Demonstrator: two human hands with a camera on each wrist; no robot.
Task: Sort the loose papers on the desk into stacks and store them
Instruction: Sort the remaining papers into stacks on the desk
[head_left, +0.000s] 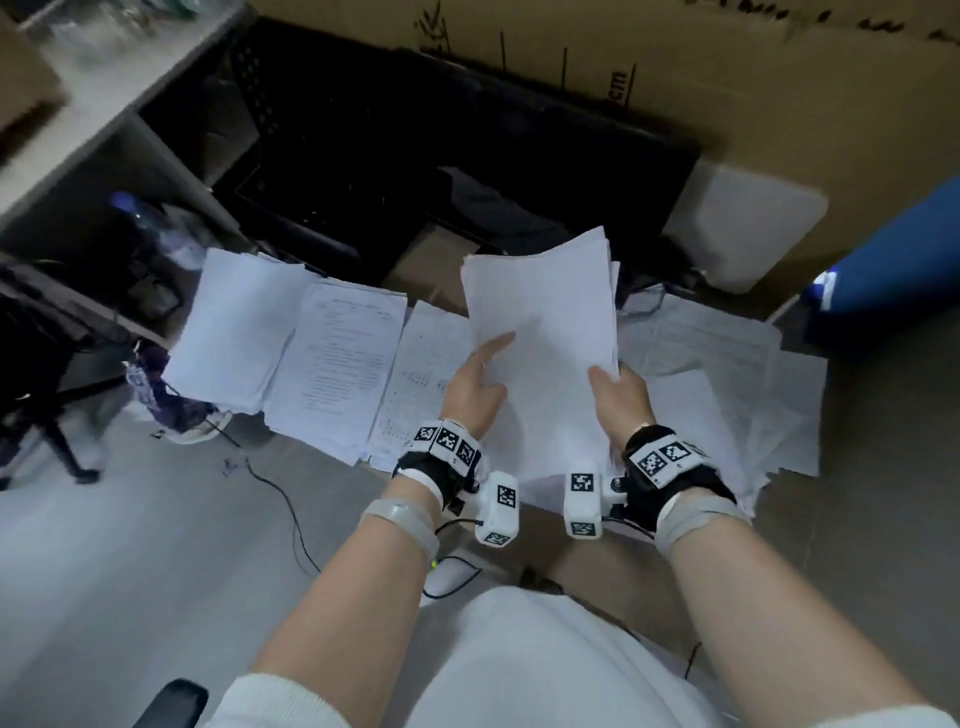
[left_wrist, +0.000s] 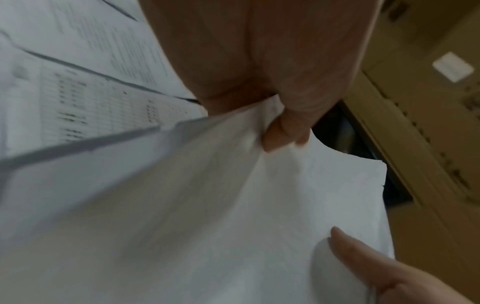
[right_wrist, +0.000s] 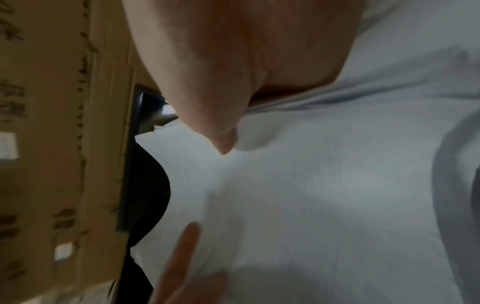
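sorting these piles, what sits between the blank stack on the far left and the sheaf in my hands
Head view: between the blank stack and the held sheaf lie a printed text stack and a table-printed sheet.

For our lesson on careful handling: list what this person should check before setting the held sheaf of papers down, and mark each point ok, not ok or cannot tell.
1. Left hand grips the sheaf: ok.
2. Right hand grips its other side: ok.
3. Sheaf edges squared: not ok, the far corners fan out.
4. Stacks on the left lie neatly: ok.
5. Papers on the right are sorted: not ok, they lie spread and overlapping.
6. Which stack the sheaf matches: cannot tell, its print is too faint.
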